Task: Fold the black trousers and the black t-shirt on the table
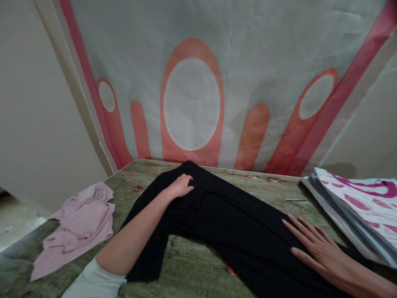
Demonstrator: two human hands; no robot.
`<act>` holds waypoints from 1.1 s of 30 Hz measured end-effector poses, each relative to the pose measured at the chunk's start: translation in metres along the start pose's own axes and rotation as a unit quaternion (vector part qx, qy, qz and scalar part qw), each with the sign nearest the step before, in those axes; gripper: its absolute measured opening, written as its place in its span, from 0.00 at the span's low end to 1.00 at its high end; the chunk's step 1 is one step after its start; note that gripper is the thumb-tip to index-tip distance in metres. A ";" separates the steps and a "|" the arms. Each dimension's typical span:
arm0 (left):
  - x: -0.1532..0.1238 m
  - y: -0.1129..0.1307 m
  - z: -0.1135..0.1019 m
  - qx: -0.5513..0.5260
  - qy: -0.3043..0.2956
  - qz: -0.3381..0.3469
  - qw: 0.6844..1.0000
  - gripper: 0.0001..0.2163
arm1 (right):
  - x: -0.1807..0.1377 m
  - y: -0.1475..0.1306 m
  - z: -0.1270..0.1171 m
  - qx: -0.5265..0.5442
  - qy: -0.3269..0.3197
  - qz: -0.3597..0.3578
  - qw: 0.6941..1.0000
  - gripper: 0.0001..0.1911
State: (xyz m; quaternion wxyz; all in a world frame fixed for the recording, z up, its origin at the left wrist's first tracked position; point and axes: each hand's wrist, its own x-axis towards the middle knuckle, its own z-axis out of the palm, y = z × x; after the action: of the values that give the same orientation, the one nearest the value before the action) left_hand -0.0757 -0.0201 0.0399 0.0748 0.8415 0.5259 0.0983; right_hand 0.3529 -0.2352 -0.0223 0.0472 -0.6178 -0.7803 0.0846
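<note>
A black garment [217, 215] lies spread across the table, one part hanging toward the lower left and a wider part running to the lower right. Its exact kind cannot be made out. My left hand [180, 186] is on its upper part near the far edge, fingers curled and closed on the cloth. Farther right, my right hand [316, 244] lies flat on the fabric with fingers stretched out. The garment's lower right end runs out of view and partly under my right forearm.
A crumpled pink garment [83, 227] lies on the table's left side. At the right edge rests a stack of folded clothes [356, 207], topped by a white and magenta printed piece. Behind the wood-patterned tabletop [189, 265] stands a wall covering [192, 103] with orange and pink shapes.
</note>
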 end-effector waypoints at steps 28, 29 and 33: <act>-0.017 -0.030 -0.038 -0.166 -0.266 -0.074 0.947 0.33 | 0.107 -0.141 -0.063 -0.004 0.066 -0.244 0.968 0.19; -0.017 -0.031 -0.039 -0.168 -0.272 -0.069 0.945 0.33 | 0.122 -0.160 -0.063 0.001 0.069 -0.265 0.962 0.18; -0.015 -0.036 -0.039 -0.186 -0.288 -0.040 0.939 0.33 | 0.175 -0.211 -0.048 -0.003 0.097 -0.314 0.945 0.18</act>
State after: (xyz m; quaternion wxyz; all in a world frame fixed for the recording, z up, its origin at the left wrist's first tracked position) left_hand -0.1228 -0.0174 0.0679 0.3816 0.7832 0.4879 -0.0550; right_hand 0.1188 -0.1083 0.0595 0.1442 -0.3473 -0.9266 0.0027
